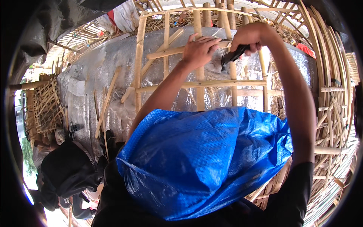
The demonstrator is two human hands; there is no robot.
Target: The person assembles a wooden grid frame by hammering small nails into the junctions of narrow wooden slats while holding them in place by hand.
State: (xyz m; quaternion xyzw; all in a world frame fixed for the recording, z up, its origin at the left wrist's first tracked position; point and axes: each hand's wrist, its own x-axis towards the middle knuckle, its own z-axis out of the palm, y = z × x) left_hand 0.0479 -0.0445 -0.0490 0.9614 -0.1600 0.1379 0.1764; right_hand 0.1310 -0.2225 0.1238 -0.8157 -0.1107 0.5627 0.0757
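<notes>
A frame of bamboo strips (183,84) lies in front of me, with uprights crossed by horizontal pieces. My left hand (199,51) rests over a crosswise bamboo strip (163,53) in its upper part, fingers apart. Just to the right, my right hand (252,38) is closed around a black tool (231,56). The tool's dark end points down and left, beside an upright; its exact kind is unclear. A thin dark bar shows between the two hands. Across my lap and forearms spreads a blue woven plastic sheet (185,147), folded and bulging.
Grey, shiny sheeting (85,108) lies under the frame, with loose bamboo strips (107,102) on it. Long bamboo strips (323,56) stand bundled at the right. A person in black (68,166) is low at the left, near a woven bamboo lattice (46,106).
</notes>
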